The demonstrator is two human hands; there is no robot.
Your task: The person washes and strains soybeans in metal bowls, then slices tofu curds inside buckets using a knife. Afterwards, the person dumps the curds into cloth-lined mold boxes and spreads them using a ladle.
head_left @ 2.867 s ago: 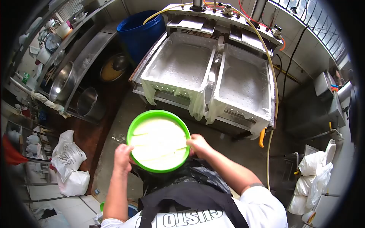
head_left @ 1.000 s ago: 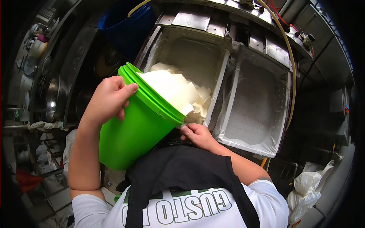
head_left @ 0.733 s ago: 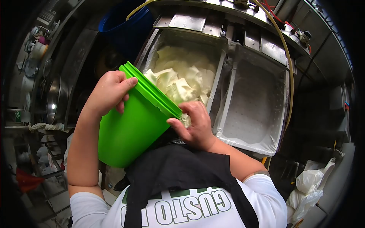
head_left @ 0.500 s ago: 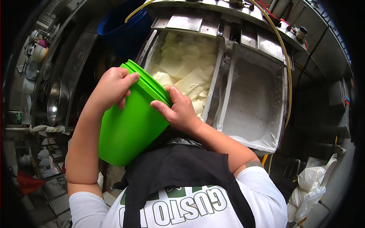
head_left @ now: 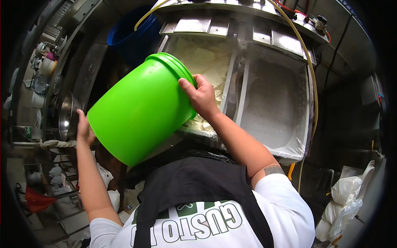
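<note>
A bright green plastic bucket (head_left: 140,107) is tipped on its side over the near-left part of the metal trough (head_left: 232,78), its mouth towards the pale contents. My right hand (head_left: 203,96) grips the bucket's rim, thumb on the outside. At the bucket's base is my left hand (head_left: 85,129), slightly blurred, with its fingers stretched out along the bottom edge; whether the palm presses on it I cannot tell. Soft white-yellow chunks, like curd (head_left: 211,89), lie in the trough under steam. The bucket's inside faces away from me.
A second lined trough (head_left: 275,103) with a grey, pitted floor stands on the right. A blue barrel (head_left: 132,37) is at the back left, with a yellow hose (head_left: 145,18) at its mouth. A metal bowl (head_left: 66,118) sits left; white plastic bags (head_left: 345,190) hang right.
My left hand has moved from the rim down to the bucket's base. The bucket has tilted over, its base rising and its mouth turning towards the trough. My right hand keeps hold of the rim.
</note>
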